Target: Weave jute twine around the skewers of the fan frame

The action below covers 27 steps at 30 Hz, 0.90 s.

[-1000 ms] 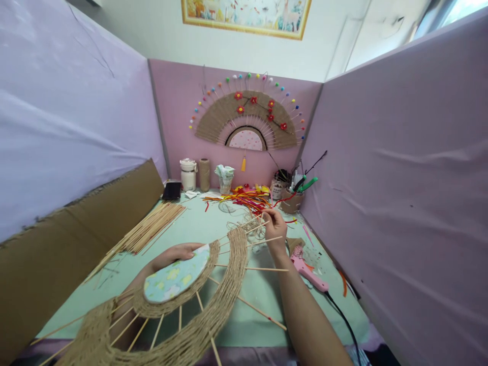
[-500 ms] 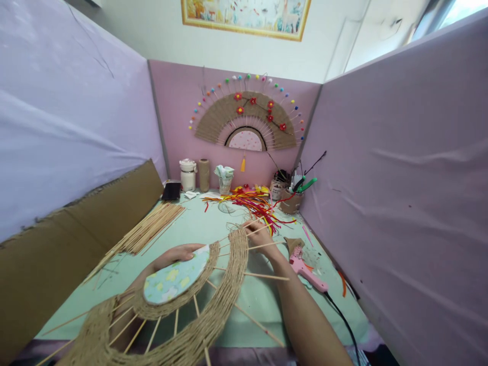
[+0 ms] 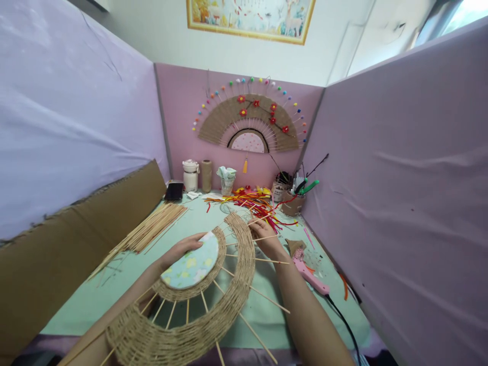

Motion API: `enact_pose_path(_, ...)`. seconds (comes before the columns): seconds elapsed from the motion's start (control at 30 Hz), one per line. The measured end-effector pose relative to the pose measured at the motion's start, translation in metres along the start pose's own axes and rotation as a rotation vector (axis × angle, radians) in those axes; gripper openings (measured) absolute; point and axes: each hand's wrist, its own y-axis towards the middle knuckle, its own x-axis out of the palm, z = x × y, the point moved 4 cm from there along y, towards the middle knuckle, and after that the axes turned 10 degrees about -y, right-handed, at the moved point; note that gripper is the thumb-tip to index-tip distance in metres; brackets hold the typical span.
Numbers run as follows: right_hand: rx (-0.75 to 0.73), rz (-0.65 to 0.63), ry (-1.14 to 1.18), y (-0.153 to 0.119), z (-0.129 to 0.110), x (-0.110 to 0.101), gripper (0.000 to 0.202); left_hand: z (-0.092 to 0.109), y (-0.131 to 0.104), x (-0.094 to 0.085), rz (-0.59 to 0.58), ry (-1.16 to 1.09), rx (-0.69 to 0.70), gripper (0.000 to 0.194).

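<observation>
A half-round fan frame of woven twine [image 3: 244,274] on thin wooden sticks is held above the table, tilted. Its inner half-disc [image 3: 192,262] is covered in light blue cloth with yellow flowers. My left hand [image 3: 186,245] grips the straight edge of this half-disc, thumb on the cloth, the other fingers hidden underneath. At the upper right end of the twine band, my right hand [image 3: 263,234] has its fingers bent close together beside the sticks. Loose thin twine shows near those fingertips; what they pinch is too small to make out.
Red and yellow pipe cleaners [image 3: 259,208] lie behind the hands. Wooden sticks [image 3: 152,226] and cardboard [image 3: 95,229] are on the left; a pink glue gun [image 3: 310,274] with a black cord is on the right. A finished fan [image 3: 213,122] hangs behind jars and cups.
The fan frame has swung up and right, showing more of its woven face. My left hand has risen slightly with it. My right hand stays by the band's end.
</observation>
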Motion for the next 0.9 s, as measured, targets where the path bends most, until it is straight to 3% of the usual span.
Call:
enact_pose_path(0.17,0.090,-0.016,0.253,0.000,-0.003,-0.002,0.022,-0.006,0.000,-0.002,-0.004,0.073,-0.067,0.053)
enact_pose_path(0.63,0.158,-0.037,0.567,0.003,-0.008,-0.026,0.016,-0.005,-0.004,0.005,-0.023,0.046,-0.125,0.063)
enact_pose_path(0.9,0.176,-0.028,0.514,0.004,-0.010,-0.030,0.020,-0.007,-0.006,0.010,-0.007,0.054,-0.165,0.055)
